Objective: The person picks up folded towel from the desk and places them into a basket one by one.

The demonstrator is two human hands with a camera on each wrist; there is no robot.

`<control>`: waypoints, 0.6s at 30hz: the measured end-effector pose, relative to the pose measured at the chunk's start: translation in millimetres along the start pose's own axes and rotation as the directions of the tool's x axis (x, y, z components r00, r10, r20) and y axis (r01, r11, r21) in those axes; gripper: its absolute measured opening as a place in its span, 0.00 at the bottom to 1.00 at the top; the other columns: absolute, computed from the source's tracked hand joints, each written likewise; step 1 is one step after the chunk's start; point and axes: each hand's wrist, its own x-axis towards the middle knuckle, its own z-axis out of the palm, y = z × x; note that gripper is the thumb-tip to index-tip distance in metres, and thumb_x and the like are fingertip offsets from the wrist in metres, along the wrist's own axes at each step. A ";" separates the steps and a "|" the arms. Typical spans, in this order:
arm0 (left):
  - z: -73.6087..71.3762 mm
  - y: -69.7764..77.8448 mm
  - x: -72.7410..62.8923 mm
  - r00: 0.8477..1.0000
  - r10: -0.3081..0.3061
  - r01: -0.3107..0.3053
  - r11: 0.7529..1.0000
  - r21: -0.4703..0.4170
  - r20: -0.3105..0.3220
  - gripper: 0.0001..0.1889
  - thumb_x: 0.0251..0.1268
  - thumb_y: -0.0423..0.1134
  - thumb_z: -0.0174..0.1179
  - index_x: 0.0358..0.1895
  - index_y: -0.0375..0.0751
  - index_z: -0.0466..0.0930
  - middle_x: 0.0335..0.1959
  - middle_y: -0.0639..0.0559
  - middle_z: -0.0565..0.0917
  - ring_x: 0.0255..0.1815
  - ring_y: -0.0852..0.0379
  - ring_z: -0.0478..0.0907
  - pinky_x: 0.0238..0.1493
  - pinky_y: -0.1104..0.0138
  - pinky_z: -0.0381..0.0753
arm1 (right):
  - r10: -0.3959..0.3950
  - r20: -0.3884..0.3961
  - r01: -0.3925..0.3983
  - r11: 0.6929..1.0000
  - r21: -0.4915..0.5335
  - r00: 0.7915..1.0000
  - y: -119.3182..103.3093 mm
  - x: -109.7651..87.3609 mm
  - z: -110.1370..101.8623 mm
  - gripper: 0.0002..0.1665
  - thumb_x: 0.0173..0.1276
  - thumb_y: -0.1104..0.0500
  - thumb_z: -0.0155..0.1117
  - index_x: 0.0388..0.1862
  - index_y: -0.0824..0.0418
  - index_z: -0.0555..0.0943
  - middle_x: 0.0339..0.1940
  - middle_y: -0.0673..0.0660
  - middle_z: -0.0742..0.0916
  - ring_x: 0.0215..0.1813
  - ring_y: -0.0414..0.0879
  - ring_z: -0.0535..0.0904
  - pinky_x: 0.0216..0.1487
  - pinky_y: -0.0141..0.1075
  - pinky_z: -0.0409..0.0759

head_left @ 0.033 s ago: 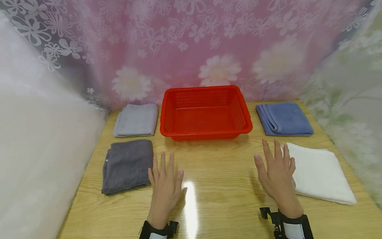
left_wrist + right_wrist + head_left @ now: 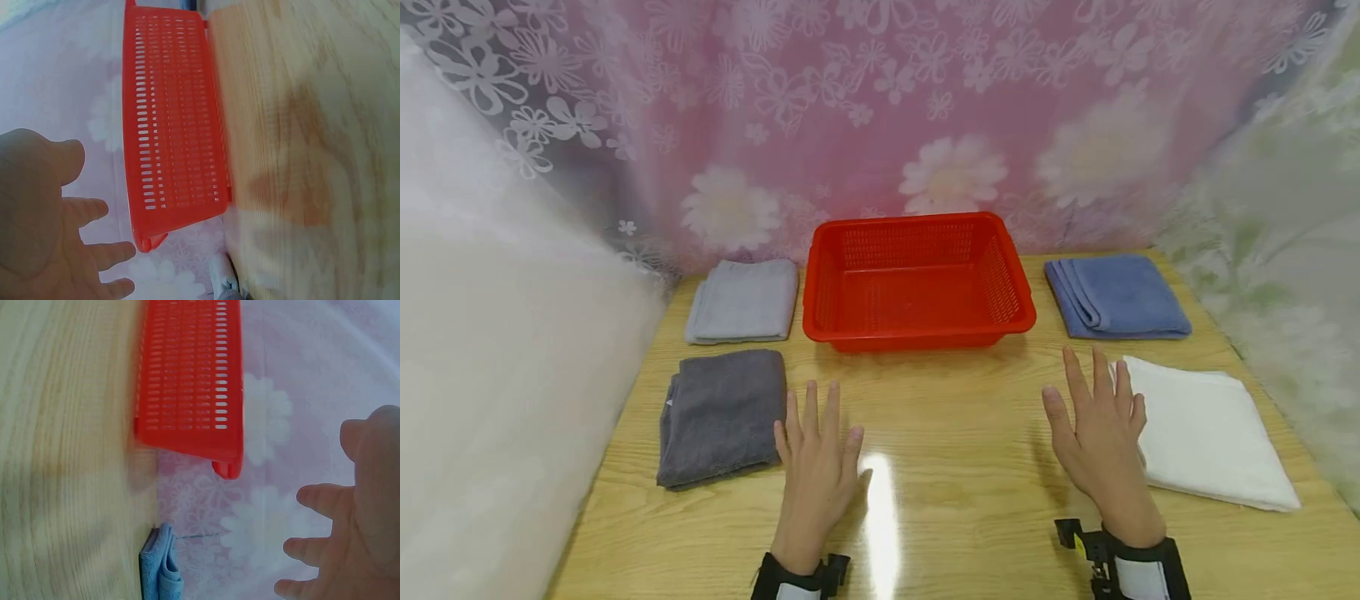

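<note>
I have the left hand (image 2: 816,479) and right hand (image 2: 1103,450) spread-fingered, low in frame; sweeping the right carelessly could rumple the lower-right folded white towel (image 2: 1213,437).

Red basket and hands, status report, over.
Left hand and right hand holding nothing. Red basket empty, between light gray towel and blue towel. Nothing blocking its near side.

In the head view, the right hand (image 2: 1099,446) shows a slight displacement toward 2 o'clock. The folded blue towel (image 2: 1131,296) and the folded white towel (image 2: 1213,442) show a similar offset; whether the hand itself moved cannot be determined.
</note>
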 end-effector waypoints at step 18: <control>-12.6 -10.8 2.5 0.999 -0.047 0.047 0.999 0.009 -0.024 0.33 0.81 0.52 0.48 0.82 0.48 0.53 0.82 0.32 0.53 0.82 0.28 0.44 0.71 0.25 0.42 | -0.028 0.005 0.028 0.999 0.032 1.000 -17.1 11.8 0.4 0.37 0.82 0.44 0.45 0.84 0.54 0.54 0.84 0.70 0.54 0.82 0.76 0.41 0.67 0.81 0.39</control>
